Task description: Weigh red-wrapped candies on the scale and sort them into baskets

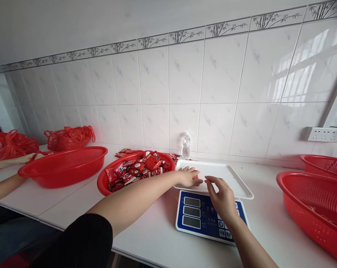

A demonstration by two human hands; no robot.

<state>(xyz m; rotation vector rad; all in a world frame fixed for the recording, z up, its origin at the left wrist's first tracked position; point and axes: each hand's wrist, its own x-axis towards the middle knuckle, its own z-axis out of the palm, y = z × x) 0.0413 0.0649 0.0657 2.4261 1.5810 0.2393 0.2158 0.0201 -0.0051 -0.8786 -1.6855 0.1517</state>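
My left hand [188,176] reaches over the left part of the scale's white tray [235,182], palm down and fingers spread. A small red wrapped packet [196,178] shows between its thumb and fingers, partly covered. Over the tray's front edge, my right hand [222,195] has thumb and index fingertip brought close together; anything between them is too small to make out. Below that hand, the blue keypad panel of the scale [198,223] is partly hidden. Left of the tray, a red basket [102,182] holds many red snack packets [137,167], partly behind my left forearm.
A clear plastic bottle [186,146] stands by the tiled wall. Further left are another red basket [70,171], red plastic bags [70,137] and another person's arms [10,186]. At right sit red baskets [310,193] under a wall socket [323,134].
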